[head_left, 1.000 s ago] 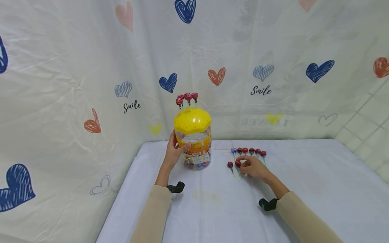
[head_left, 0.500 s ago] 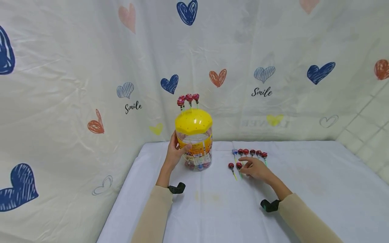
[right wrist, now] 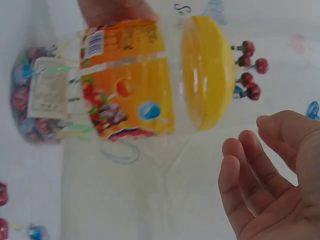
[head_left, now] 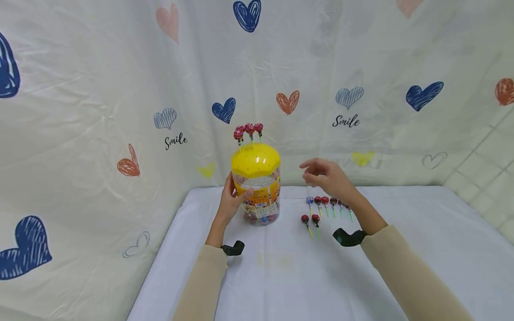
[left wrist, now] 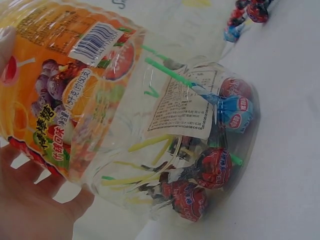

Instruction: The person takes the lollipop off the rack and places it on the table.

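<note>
My left hand (head_left: 232,201) grips the side of a clear plastic candy jar (head_left: 262,196) that stands upright on the table. A yellow domed lid (head_left: 255,161) with small holes tops it. Several red-wrapped lollipops (head_left: 250,129) stand in the lid, sticks down. Through the jar's wall in the left wrist view, several loose lollipops show at the bottom, one a blue-wrapped lollipop (left wrist: 234,114). My right hand (head_left: 329,178) is in the air right of the jar. Its fingers are loosely bent, and in the right wrist view nothing lies between them.
Right of the jar, a row of lollipops (head_left: 325,201) lies on the white tablecloth (head_left: 289,276), one of them blue. Two red lollipops (head_left: 305,219) lie nearer. A white curtain (head_left: 192,67) printed with hearts hangs behind the table.
My right hand has risen from beside the two nearer lollipops to above the row, holding nothing. Those lollipops still lie on the cloth. The left hand and jar have stayed put.
</note>
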The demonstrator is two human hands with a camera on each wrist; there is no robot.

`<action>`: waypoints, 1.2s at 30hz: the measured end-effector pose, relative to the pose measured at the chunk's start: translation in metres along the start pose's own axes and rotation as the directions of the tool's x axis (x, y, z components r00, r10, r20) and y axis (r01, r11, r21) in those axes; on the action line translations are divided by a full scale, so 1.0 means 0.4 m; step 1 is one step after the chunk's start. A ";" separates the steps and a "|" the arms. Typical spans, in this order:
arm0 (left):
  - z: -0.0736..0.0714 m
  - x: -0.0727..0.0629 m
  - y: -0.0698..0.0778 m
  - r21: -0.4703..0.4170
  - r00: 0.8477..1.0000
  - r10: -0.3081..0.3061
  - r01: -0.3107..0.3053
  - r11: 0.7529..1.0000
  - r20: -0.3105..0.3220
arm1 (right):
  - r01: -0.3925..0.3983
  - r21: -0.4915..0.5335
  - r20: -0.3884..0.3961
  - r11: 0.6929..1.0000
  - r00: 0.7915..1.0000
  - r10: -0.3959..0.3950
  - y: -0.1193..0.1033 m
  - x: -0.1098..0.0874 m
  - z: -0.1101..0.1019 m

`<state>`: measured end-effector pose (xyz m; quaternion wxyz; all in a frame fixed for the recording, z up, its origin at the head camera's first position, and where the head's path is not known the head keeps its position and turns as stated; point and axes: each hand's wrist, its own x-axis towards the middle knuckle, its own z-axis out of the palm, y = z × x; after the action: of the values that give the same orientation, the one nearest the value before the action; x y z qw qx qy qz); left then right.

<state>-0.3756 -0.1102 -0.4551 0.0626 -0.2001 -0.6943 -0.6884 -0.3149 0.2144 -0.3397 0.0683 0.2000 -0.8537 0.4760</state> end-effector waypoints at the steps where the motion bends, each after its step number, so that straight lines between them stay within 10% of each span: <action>1: 0.000 0.000 0.000 0.001 1.000 -0.002 0.002 1.000 -0.001 | 0.031 0.001 -0.029 1.000 0.999 -0.031 -0.022 0.017 0.002; 16: 0.000 0.002 0.007 0.015 1.000 -0.017 0.018 1.000 -0.018 | 0.189 0.113 -0.235 0.975 0.959 -0.159 -0.180 0.217 0.122; 36: -0.003 0.006 -0.004 0.008 1.000 -0.020 0.020 1.000 -0.009 | 0.184 0.068 -0.394 0.981 0.908 -0.143 -0.202 0.300 0.219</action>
<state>-0.3786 -0.1107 -0.4556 0.0596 -0.1898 -0.6988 -0.6871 -0.3849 0.0701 -0.2864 0.2647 0.1763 -0.7778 0.5421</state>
